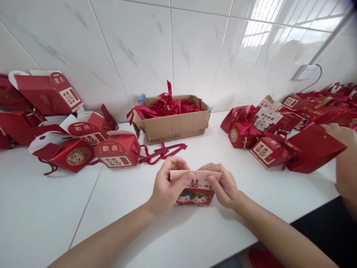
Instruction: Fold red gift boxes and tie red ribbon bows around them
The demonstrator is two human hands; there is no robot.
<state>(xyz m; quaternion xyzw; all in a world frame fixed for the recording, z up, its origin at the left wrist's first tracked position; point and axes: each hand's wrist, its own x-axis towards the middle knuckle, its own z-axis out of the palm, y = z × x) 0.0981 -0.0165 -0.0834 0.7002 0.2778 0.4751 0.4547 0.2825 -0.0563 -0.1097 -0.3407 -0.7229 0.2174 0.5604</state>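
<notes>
A small red and cream paper box (194, 197) with printed cartoon figures stands upright on the white table, its flat top edge pinched together. My left hand (170, 186) grips the top left part, thumb on the front face. On the top right part, my right hand (223, 185) is closed with its thumb on the front as well. Behind the box lie loose dark red ribbons (164, 152). Further back, a cardboard box (174, 127) holds a heap of red ribbons (178, 106).
Several red gift boxes (115, 150) sit at the left. More red boxes and bags (267, 149) fill the right side, where another person's hand (341, 136) touches a red bag (315, 149). A tiled wall (145, 48) with a socket (305, 72) stands behind.
</notes>
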